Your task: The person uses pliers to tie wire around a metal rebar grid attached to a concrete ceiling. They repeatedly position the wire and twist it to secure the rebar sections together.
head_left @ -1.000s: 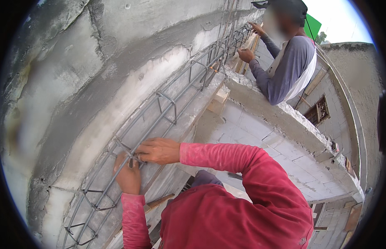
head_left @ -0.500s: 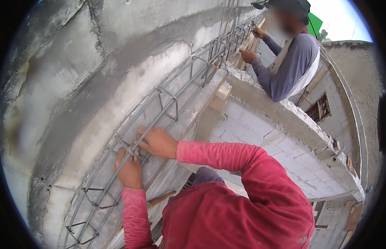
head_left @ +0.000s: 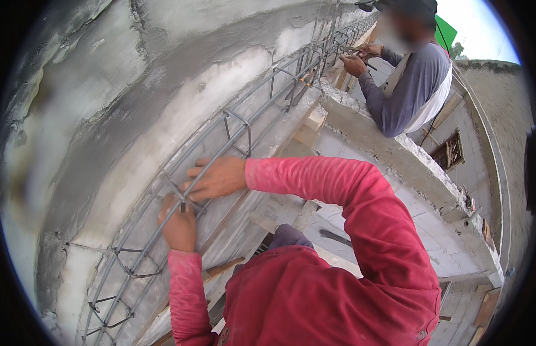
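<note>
A long rebar cage (head_left: 236, 118) of straight bars and bent stirrups runs along the wall. My left hand (head_left: 179, 229) comes from below and is closed around a stirrup (head_left: 182, 202) where it crosses the cage's bars. Just above it, my right hand (head_left: 219, 177) reaches in from the right. Its fingers are spread and pass under a long bar, close to the same crossing. Whether those fingertips touch the stirrup or a thin wire is hard to make out. Both my sleeves are red and dusty.
A rough block wall (head_left: 106, 75) with grey mortar rises at the left. Wooden boards (head_left: 305, 134) edge the cage. A broken-topped concrete wall (head_left: 389, 158) stands at the right. Beyond it, a co-worker (head_left: 412, 81) in grey sleeves handles a thin tool at the cage's far end.
My right hand has risen slightly and its fingers have spread apart. The left hand stays at the crossing. The co-worker's hands have come together.
</note>
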The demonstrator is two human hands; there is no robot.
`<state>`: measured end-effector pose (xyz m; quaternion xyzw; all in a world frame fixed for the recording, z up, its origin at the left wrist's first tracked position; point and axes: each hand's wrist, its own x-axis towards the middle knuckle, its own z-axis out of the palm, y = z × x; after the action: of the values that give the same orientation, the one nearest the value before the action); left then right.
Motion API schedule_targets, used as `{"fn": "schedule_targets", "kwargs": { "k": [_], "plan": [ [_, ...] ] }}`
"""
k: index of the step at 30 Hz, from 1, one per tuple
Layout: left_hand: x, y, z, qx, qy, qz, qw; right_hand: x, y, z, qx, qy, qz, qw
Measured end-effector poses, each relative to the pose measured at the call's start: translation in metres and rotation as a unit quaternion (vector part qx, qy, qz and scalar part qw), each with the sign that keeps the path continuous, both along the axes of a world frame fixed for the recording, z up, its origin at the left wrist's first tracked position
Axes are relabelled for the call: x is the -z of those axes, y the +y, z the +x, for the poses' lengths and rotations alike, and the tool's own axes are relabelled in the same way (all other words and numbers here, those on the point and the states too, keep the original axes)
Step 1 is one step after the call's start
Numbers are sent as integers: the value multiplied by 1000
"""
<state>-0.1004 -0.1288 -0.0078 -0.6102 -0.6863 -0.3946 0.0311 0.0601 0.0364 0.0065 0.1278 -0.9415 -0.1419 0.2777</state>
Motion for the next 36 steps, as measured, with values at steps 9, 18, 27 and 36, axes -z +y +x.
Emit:
{"fn": "schedule_targets", "kwargs": {
  "k": [9,18,27,36],
  "plan": [
    [3,-1,-2,-11,-15,-24,1000,6,-2,2,8,19,-1,1000],
    [2,0,-16,21,12,-65,998,26,-29,0,174,79,-125,973],
    [4,-5,-19,30,-7,-55,998,-9,-83,87,216,256,-415,846],
    [3,-5,-21,42,40,-28,998,6,169,192,659,296,-422,548]
  ]
}}
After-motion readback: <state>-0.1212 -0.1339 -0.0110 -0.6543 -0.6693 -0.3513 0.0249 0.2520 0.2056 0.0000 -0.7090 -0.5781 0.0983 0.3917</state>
